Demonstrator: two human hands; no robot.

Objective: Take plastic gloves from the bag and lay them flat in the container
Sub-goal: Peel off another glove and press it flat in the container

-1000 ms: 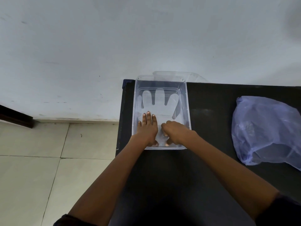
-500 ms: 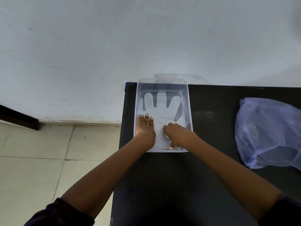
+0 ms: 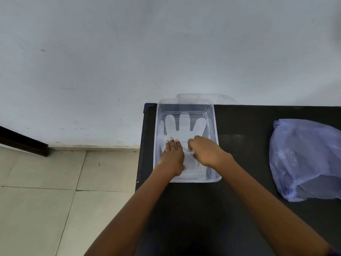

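The plastic glove [image 3: 184, 124] lies flat on the floor of the clear container [image 3: 214, 126], its fingers spread and pointing toward the wall [image 3: 166, 52]; its cuff end runs under your two hands at the near end of the container. Your left hand [image 3: 172, 156] lies palm down on the glove's near left part, fingers straight and together, released and pressing flat rather than gripping; your right hand [image 3: 205, 151] sits just beside it on the right, knuckles up, fingers curled down onto the plastic; whether they pinch the film or only press on it, you cannot tell from here, since the fingertips are hidden under the hand. The container stands at the far left corner of the black table [image 3: 239, 145], its long side running away from you; a clear lid [image 3: 203, 97] shows just behind it against the wall. Well apart to the right, on the same table, lies the bluish plastic bag [image 3: 304, 157], crumpled, its mouth turned toward the near edge. Left of the table you see pale floor tiles [image 3: 55, 182].
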